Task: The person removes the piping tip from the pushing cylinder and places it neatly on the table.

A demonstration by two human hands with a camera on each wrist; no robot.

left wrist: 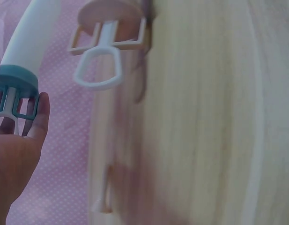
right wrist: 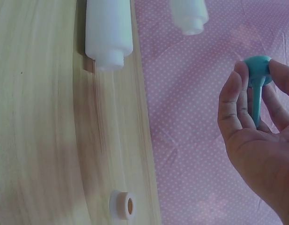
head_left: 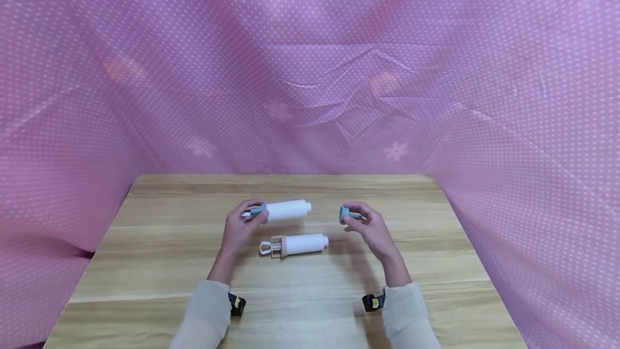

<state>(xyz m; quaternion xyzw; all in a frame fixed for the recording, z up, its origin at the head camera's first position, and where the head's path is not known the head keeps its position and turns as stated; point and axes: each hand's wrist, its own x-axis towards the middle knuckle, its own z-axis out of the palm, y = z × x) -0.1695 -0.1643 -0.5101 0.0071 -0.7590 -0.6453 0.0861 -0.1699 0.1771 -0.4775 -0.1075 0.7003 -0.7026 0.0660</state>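
Observation:
My left hand (head_left: 237,228) grips a white syringe (head_left: 288,210) by its teal collar and finger loops (left wrist: 15,79), above the table. Its white ring handle lies within the palm; the narrow tip points right. Across from that tip, my right hand (head_left: 373,230) pinches a teal nozzle cap (right wrist: 258,68) between thumb and fingers. The cap's wide end faces left and its thin spout (right wrist: 256,105) runs back toward the palm. Between the hands and nearer the body lies a second white syringe (head_left: 305,243), with a beige collar (head_left: 283,246) and a white ring handle (left wrist: 100,68).
Small beige pieces lie on the wood table (head_left: 310,295): a slim one (left wrist: 106,190) in the left wrist view and a ring-ended one (right wrist: 125,205) in the right wrist view. Pink dotted cloth (head_left: 310,96) hangs behind and along both sides.

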